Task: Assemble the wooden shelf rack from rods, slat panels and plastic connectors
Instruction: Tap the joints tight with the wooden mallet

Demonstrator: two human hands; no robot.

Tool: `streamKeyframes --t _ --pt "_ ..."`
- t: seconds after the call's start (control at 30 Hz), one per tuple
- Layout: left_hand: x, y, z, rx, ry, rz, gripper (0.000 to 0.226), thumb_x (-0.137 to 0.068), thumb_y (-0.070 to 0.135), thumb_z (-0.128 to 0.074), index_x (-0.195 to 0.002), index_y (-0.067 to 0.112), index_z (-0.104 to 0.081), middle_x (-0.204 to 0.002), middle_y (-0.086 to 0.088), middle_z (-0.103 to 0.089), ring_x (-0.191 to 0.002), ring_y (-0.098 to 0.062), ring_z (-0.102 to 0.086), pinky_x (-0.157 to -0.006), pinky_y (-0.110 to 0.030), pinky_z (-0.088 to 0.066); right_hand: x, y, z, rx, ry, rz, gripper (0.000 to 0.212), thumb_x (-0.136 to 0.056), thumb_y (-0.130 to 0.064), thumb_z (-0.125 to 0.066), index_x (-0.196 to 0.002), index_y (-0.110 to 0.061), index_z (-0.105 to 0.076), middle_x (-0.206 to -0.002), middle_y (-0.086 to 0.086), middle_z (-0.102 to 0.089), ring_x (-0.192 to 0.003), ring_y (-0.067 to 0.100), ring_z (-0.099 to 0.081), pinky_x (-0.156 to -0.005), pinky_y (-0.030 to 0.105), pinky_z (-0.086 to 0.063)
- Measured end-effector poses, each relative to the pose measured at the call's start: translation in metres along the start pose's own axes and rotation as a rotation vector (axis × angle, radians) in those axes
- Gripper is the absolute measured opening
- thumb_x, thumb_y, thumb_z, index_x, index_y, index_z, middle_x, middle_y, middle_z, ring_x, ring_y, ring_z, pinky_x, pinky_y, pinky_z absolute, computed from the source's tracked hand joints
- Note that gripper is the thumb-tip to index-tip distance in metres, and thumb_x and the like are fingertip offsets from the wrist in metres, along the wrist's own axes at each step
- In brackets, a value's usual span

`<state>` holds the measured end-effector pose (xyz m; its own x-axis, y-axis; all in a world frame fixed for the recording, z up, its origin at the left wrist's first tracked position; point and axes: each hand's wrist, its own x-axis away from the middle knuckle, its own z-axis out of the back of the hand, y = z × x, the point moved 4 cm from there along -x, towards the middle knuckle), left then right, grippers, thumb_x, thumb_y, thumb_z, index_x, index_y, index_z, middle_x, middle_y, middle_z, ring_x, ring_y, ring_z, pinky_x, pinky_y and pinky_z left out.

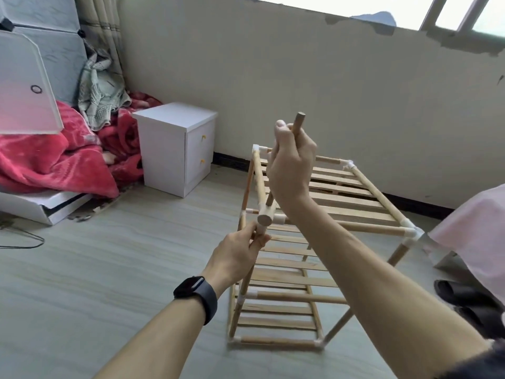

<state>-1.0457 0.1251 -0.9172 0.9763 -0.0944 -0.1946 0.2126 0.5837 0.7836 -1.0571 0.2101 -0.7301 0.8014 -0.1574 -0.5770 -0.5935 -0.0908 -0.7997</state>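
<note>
A partly built wooden shelf rack (352, 198) stands on the floor, with slat panels on several levels joined by white plastic connectors (410, 231). My right hand (292, 162) grips a loose wooden rod (297, 123) near its upper end; the rod slants down toward the rack's near left corner. My left hand (240, 255) holds a short upright rod (264, 218) standing at that near left corner, just below its round top. A dark watch sits on my left wrist.
A white two-drawer cabinet (175, 149) stands left of the rack by the wall. Red blankets (54, 160) and white panels lie at far left. A pink-covered piece of furniture (475, 236) and black slippers (464, 299) sit at right. A black cable (24, 239) runs over the floor.
</note>
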Motion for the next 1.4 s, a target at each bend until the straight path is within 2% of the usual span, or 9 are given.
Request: streamKeyframes --t 0.1,0.27,0.47,0.63,0.73,0.87,1.0,1.2,1.4 --pt "0.001 -0.003 0.0 0.009 0.011 0.008 0.017 -0.101 0.058 -0.041 -0.099 0.043 -0.05 -0.092 0.02 -0.069 -0.086 -0.002 -0.065 -0.081 -0.04 -0.057 0.0 0.004 0.009 0.017 -0.013 -0.087 0.04 -0.093 -0.025 -0.051 -0.064 0.0 -0.036 -0.058 0.009 -0.028 -0.05 0.035 -0.023 -0.048 0.048 -0.021" --pt "0.003 -0.006 -0.003 0.018 -0.014 -0.023 0.01 -0.099 0.06 -0.039 -0.099 0.054 -0.047 -0.096 0.017 -0.069 -0.089 -0.004 -0.065 -0.078 -0.037 -0.057 0.008 -0.001 0.103 -0.207 0.133 -0.193 0.044 -0.101 -0.021 -0.049 -0.057 -0.022 -0.039 -0.046 -0.004 -0.029 -0.035 0.012 -0.026 -0.036 0.021 -0.024" --pt "0.005 -0.014 -0.009 0.021 -0.079 0.023 0.049 -0.087 0.081 -0.024 -0.102 0.045 -0.054 -0.097 0.017 -0.07 -0.094 -0.002 -0.064 -0.078 -0.029 -0.053 0.072 0.054 0.237 0.027 0.327 -0.35 0.04 -0.101 -0.027 -0.052 -0.062 -0.026 -0.045 -0.052 -0.005 -0.034 -0.04 0.011 -0.031 -0.037 0.023 -0.03" --pt "0.008 -0.035 -0.021 -0.062 -0.176 0.091 0.052 -0.088 0.079 -0.022 -0.104 0.041 -0.054 -0.1 0.017 -0.069 -0.098 -0.005 -0.063 -0.076 -0.025 -0.046 0.134 0.146 0.332 0.465 0.586 -0.687 0.021 -0.094 -0.041 -0.061 -0.088 -0.021 -0.059 -0.079 0.003 -0.059 -0.063 0.02 -0.049 -0.059 0.039 -0.044" --pt "0.007 -0.042 -0.026 -0.09 -0.17 0.115 0.048 -0.091 0.074 -0.023 -0.101 0.04 -0.055 -0.098 0.014 -0.071 -0.099 -0.01 -0.067 -0.08 -0.031 -0.048 0.164 0.195 0.353 0.374 0.529 -0.926 0.043 -0.091 -0.047 -0.069 -0.116 -0.014 -0.058 -0.103 0.013 -0.068 -0.052 0.017 -0.041 -0.047 0.032 -0.036" --pt "-0.003 -0.034 -0.025 -0.123 -0.053 0.137 0.045 -0.094 0.071 -0.024 -0.094 0.041 -0.058 -0.089 0.014 -0.072 -0.089 -0.008 -0.069 -0.071 -0.03 -0.047 0.186 0.23 0.328 0.3 0.22 -1.191 0.072 -0.079 -0.065 -0.074 -0.119 -0.006 -0.063 -0.12 0.022 -0.07 -0.042 0.008 -0.026 -0.039 0.024 -0.024" --pt "-0.019 -0.011 -0.027 -0.165 0.057 0.148 0.046 -0.1 0.067 -0.027 -0.089 0.037 -0.06 -0.078 0.019 -0.072 -0.082 -0.006 -0.07 -0.073 -0.035 -0.051 0.181 0.246 0.272 0.225 -0.045 -1.161 0.057 -0.095 -0.06 -0.058 -0.13 -0.015 -0.06 -0.121 0.015 -0.071 -0.044 0.006 -0.029 -0.045 0.023 -0.031" --pt "-0.037 0.013 -0.026 -0.139 0.135 0.174 0.051 -0.099 0.07 -0.027 -0.092 0.033 -0.062 -0.079 0.017 -0.074 -0.08 -0.009 -0.072 -0.083 -0.046 -0.056 0.141 0.248 0.238 0.096 -0.025 -1.012 0.036 -0.101 -0.037 -0.06 -0.117 -0.005 -0.065 -0.09 0.011 -0.053 -0.048 0.007 -0.034 -0.045 0.025 -0.032" --pt "-0.048 0.049 -0.027 0.025 0.206 0.112 0.034 -0.101 0.06 -0.041 -0.091 0.033 -0.058 -0.081 0.015 -0.075 -0.07 -0.007 -0.073 -0.072 -0.045 -0.062 0.099 0.229 0.241 0.167 0.138 -0.856 0.024 -0.1 -0.027 -0.059 -0.105 -0.004 -0.06 -0.071 0.001 -0.047 -0.049 0.007 -0.039 -0.044 0.024 -0.036"
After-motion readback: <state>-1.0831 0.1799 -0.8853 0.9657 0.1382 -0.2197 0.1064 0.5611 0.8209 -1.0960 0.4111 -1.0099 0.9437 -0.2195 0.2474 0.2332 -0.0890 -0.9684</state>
